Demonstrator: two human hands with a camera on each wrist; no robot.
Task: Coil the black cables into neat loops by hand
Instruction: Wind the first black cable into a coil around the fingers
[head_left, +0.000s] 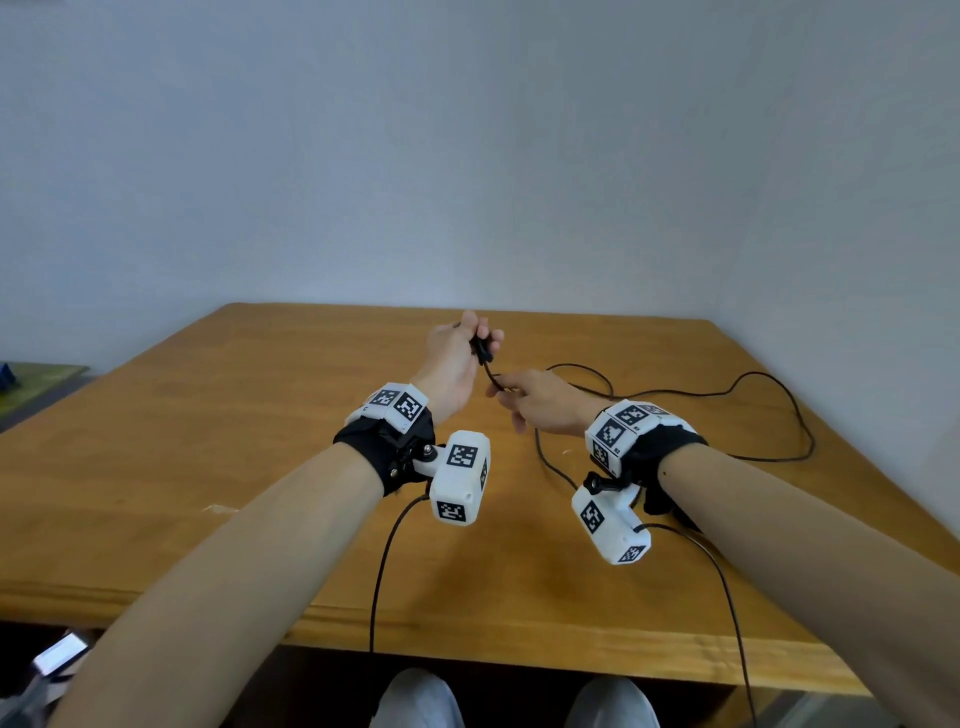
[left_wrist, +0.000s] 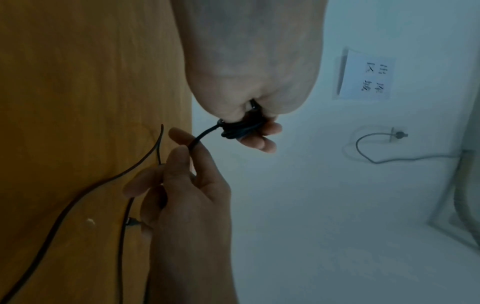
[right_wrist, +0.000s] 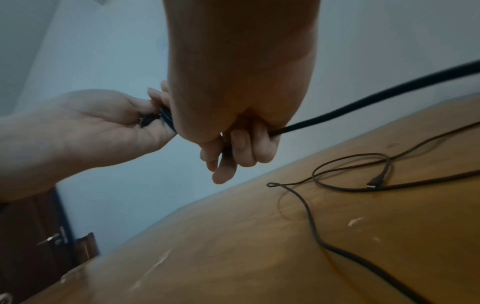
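Observation:
My left hand (head_left: 475, 338) is raised above the wooden table (head_left: 208, 441) and grips a small tight coil of black cable (head_left: 482, 351) in its curled fingers. In the left wrist view the coil (left_wrist: 241, 127) sits between thumb and fingers. Just below it, my right hand (head_left: 501, 389) pinches the strand leaving the coil (left_wrist: 197, 139). From there the loose cable (head_left: 756, 372) snakes over the right half of the table. Its free end, with a small connector (right_wrist: 372, 186), lies inside a loose loop.
The table (right_wrist: 259, 246) stands in a corner, with walls behind it and to the right. Wrist-camera leads (head_left: 376, 571) hang over the front edge. A paper sign (left_wrist: 366, 76) and a socket with a grey cord (left_wrist: 400, 134) are on the wall. A dark door (right_wrist: 31, 236) shows at left.

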